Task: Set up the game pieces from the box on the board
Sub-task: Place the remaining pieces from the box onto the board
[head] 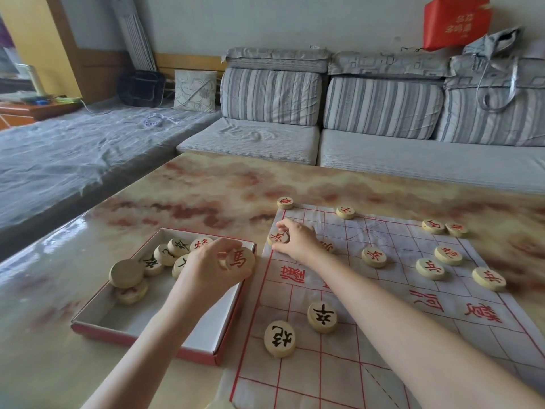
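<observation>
Two bare forearms enter from the bottom edge, closest to the lens. Dial is set on the board, with 12 pointing away from the camera.

- Box: at 9 o'clock, just beside the board's left edge, on the marbled table. It is open, with a red outer wall and a white inside. Loose discs are heaped at its far-left end. One blank disc lies on top, face down.
- Left hand: over the box's far-right corner. Fingers are curled round the held disc, which is tilted with its red character toward the camera.
- Right hand: at 10 o'clock, on the board's left edge. Thumb and fingertips pinch the edge disc, red character up. It sits low at the sheet's margin.
- Board: a thin creased sheet with a red grid, lying flat on the table.
- Two black-lettered discs sit at 7 o'clock, near each other but apart.
- Four far discs are strung along the far edge, from 11 to 2 o'clock.
- More red-lettered discs run across from 12 to 3 o'clock. One is partly hidden behind the right wrist.
- Sofa: beyond the table at 12 o'clock.
</observation>
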{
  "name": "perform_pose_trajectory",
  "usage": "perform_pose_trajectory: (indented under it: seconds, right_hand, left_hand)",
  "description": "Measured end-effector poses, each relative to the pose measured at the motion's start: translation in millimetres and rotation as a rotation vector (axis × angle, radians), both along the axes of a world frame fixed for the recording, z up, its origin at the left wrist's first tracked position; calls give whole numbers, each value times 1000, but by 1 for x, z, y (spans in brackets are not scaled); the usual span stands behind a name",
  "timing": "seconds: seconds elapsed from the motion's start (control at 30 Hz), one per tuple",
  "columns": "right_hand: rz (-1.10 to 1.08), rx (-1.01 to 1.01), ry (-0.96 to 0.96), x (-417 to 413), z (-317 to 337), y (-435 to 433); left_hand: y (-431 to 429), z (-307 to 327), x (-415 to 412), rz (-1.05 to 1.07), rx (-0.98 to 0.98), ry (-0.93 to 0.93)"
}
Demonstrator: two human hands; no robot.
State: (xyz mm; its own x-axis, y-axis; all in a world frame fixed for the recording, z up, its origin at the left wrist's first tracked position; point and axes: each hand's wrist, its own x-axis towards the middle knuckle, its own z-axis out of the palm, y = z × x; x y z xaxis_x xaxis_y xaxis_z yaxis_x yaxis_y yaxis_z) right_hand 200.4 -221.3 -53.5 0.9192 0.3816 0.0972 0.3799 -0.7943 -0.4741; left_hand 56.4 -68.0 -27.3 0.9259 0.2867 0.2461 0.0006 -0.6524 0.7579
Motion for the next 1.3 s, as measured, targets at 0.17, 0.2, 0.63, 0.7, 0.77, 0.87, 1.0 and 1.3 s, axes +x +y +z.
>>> perform_pose_trajectory:
  seconds: [0.17, 0.2, 0.63, 0.7, 0.77, 0.87, 1.0, 1.3]
  right_hand:
    - [-19, 47, -48, 1, -3, -6]
    - [-28, 84, -40, 1, -1, -11]
    - [-131, 321, -24, 1, 31, -132]
    - [-115, 314, -35, 4, 30, -139]
    - [-100, 310, -48, 6, 28, -143]
    - [-81, 319, -56, 9, 25, -145]
    - [-78, 306, -70, 11, 19, -145]
    - [-62, 297, -64, 11, 8, -142]
  left_hand:
    - [-9, 2, 7, -20, 59, -1]
    - [-11, 4, 13, -32, 66, -13]
    - [-86, 5, 191, -158, 239, 27]
    - [-91, -2, 215, -165, 286, 61]
    - [-93, -11, 235, -174, 345, 74]
    - [-93, -23, 256, -175, 466, 115]
    - [-89, -31, 269, -188, 567, 137]
    - [-85, -38, 272, -232, 667, 127]
